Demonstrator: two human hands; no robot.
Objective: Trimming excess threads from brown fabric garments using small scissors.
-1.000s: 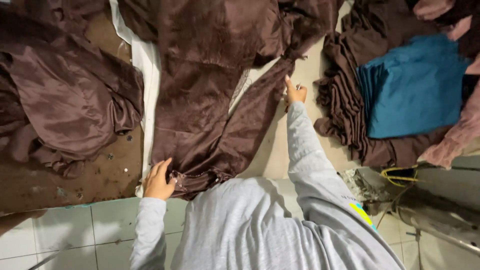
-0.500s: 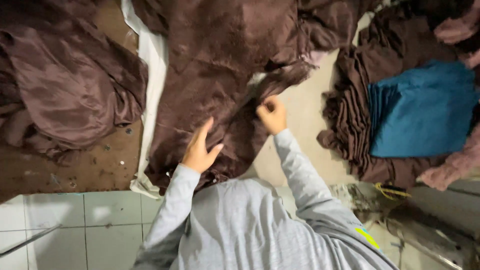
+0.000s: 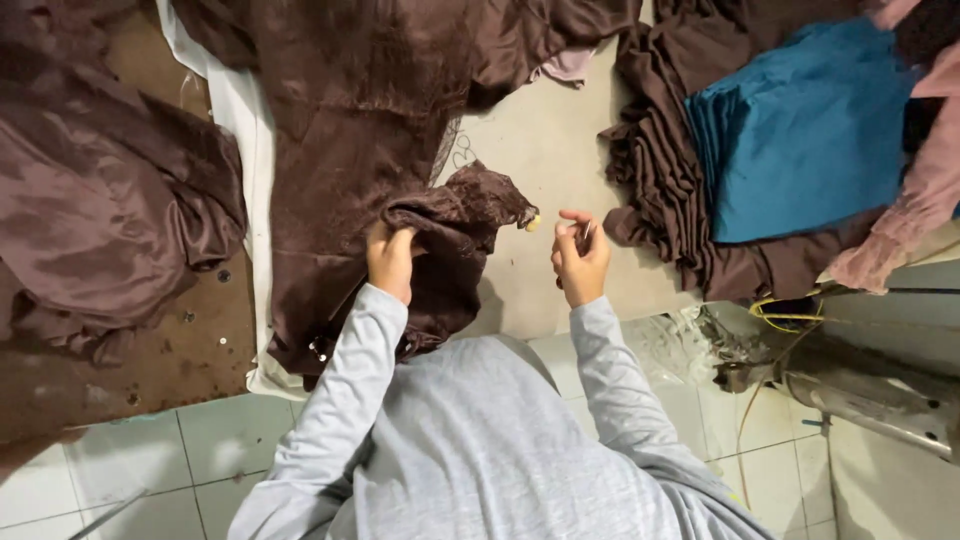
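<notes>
I see a pale work table [image 3: 545, 150] through the middle of the frame, white floor tiles [image 3: 130, 470] along the bottom, and a worn brown board [image 3: 140, 350] at lower left. No packages, labels or signs I can make out.

A brown satin garment [image 3: 350, 150] is spread over the table from top centre down to lower centre. Its long axis runs roughly top to bottom of the frame, with one bunched end [image 3: 460, 215] folded over toward the centre. A white cloth strip [image 3: 250, 140] runs along its left edge.

My left hand [image 3: 392, 258], centre frame, is closed on that bunched end, fingers curled into the fabric. My right hand [image 3: 580, 255], just right of centre, is off the garment; thumb and fingers are pinched on something small and thin, too small to identify. A small yellowish bit [image 3: 533, 222] sits at the tip of the bunched fabric, between the two hands.

More brown satin [image 3: 90, 210] is heaped at the left. At upper right, a stack of folded brown cloth [image 3: 655, 150] with folded blue cloth [image 3: 800, 130] on top, and pink fabric [image 3: 920, 190] at the far right edge. A metal machine part [image 3: 870, 395] with a yellow wire [image 3: 780, 315] sits at lower right. Grey sleeves [image 3: 620, 390] fill the bottom centre.
</notes>
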